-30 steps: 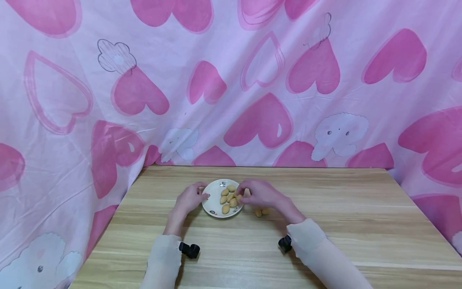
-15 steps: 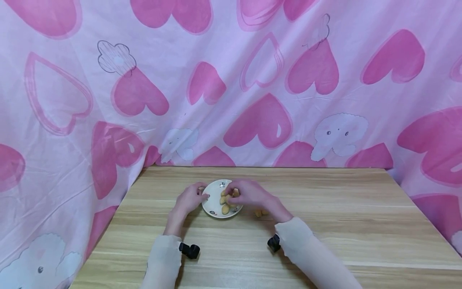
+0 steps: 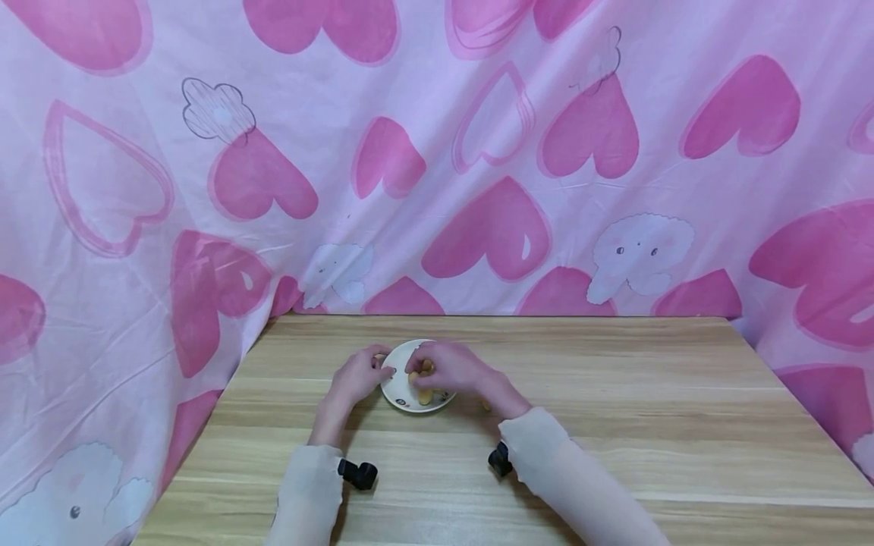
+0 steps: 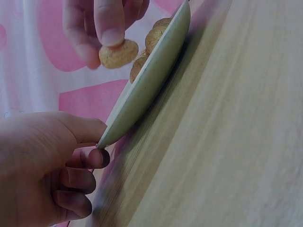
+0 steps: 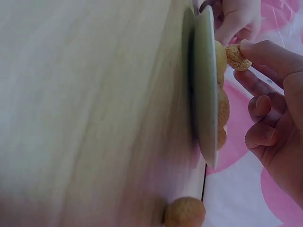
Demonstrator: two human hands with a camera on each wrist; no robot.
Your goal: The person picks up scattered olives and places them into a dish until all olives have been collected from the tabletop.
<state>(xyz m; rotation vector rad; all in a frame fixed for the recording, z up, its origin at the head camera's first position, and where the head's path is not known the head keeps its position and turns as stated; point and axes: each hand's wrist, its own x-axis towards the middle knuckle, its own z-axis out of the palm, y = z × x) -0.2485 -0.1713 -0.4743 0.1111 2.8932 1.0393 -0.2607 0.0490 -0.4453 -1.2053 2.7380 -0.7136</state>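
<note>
A white plate [image 3: 401,394] with small printed marks lies on the table, bearing several tan, wrinkled walnuts [image 5: 222,109]. At its left rim my left hand [image 3: 358,375] pinches the edge, thumb over the top and index finger underneath, as the left wrist view shows. My right hand [image 3: 451,368] is over the plate and holds one walnut [image 4: 118,54] between thumb and fingertips. In the left wrist view that walnut is above the plate's surface, beside the pile. From the head view, the right hand hides much of the pile.
Right of the plate, a loose walnut [image 5: 184,212] lies on the wooden table [image 3: 614,394], partly covered by the right forearm in the head view. A pink heart-print curtain [image 3: 478,152] hangs behind the table and along its left side. Each wrist wears a small black camera [image 3: 358,474].
My right hand has moved left across the plate, from its right side to over its middle, carrying the walnut. The left hand stays at the plate's rim.
</note>
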